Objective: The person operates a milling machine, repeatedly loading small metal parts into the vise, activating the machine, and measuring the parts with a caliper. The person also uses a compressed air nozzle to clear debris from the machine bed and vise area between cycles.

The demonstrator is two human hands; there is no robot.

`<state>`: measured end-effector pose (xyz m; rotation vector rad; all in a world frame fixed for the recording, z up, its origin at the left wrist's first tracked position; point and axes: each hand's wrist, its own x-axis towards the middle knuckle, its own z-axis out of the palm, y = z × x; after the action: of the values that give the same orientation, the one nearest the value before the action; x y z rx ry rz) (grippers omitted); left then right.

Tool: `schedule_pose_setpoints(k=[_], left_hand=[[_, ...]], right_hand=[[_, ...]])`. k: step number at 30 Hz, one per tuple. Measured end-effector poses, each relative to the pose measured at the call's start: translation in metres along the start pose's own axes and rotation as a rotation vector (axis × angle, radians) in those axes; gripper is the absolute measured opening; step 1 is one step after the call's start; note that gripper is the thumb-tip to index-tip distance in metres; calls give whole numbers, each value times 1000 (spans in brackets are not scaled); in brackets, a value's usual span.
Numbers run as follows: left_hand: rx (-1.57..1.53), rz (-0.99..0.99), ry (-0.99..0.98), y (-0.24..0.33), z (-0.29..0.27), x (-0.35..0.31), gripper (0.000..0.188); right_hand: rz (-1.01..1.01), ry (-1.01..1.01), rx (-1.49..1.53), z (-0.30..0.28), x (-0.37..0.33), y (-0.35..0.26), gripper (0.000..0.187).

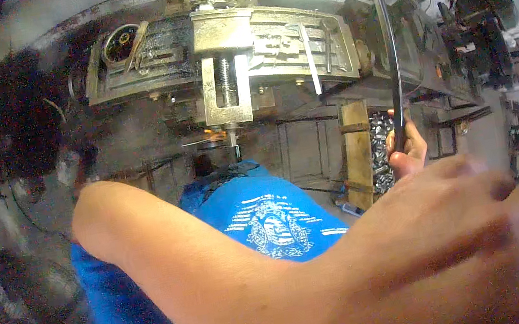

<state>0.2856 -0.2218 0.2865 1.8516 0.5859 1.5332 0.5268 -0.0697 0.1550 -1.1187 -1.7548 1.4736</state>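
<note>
My right hand point(412, 150) is wrapped round the lower end of a long dark rod point(390, 53) that rises past the right end of a machine table. My left arm crosses in front of my blue shirt point(274, 210). At its end my left hand point(448, 240) looms close at the lower right; its fingers are bent away and blurred, so any hold is hidden. Ahead, a steel machine vise point(220, 36) with a screw in its open frame sits on the slotted machine table point(284, 39).
A round black dial-like part point(121, 44) lies on the table's left end. A thin pale bar point(310, 59) juts over its front edge. Below right, a wooden box point(358, 153) holds many small metal pieces point(380, 149). Dark machinery point(463, 14) stands further right.
</note>
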Motion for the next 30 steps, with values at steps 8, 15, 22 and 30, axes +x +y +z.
schedule_pose_setpoints(k=[8,15,22,30], left_hand=[[-27,68,-7,-17,6,0,28],[296,-341,-310,-78,-44,-62,27],[915,-573,-430,-125,-43,-150,27],[873,-584,-249,-126,-43,-160,29]], right_hand=[[-100,83,-79,16,-2,14,64],[-63,146,-78,18,14,17,58],[-81,112,4,22,16,29,69],[-18,171,7,25,19,32,62]])
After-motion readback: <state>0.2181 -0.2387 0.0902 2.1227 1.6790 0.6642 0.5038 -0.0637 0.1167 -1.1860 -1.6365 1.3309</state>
